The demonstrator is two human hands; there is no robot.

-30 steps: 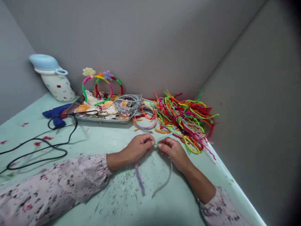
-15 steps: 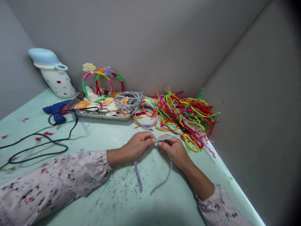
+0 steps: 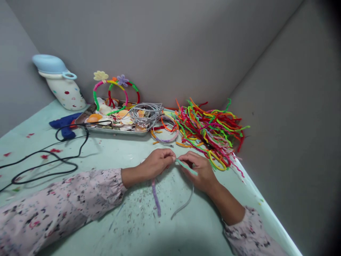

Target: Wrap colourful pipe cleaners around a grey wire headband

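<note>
My left hand (image 3: 160, 163) is closed in a pinch at the near end of a mint-green pipe cleaner (image 3: 189, 168). Close beside it, the fingers of my right hand (image 3: 201, 171) are bent around the same pipe cleaner, whose free end slants down across them toward the palm. A grey wire (image 3: 188, 203) curves down from below my right hand to the table. Under my left hand hangs a purple pipe cleaner (image 3: 156, 200), pinkish at its top. How these pieces join is hidden by my fingers.
Behind my hands lie a heap of bright pipe cleaners (image 3: 210, 128) and a ring partly wrapped in colour (image 3: 177, 133). A metal tray (image 3: 119, 132) holds shells, coiled grey wire (image 3: 146, 113) and flower-topped hoops (image 3: 127, 94). Leftward are a glue gun (image 3: 65, 122), black cable (image 3: 45, 153) and bottle (image 3: 64, 90).
The pipe cleaner's free end has swung from pointing right, above my right hand, to slanting down in front of it. My right hand has turned slightly; my left hand has stayed in place.
</note>
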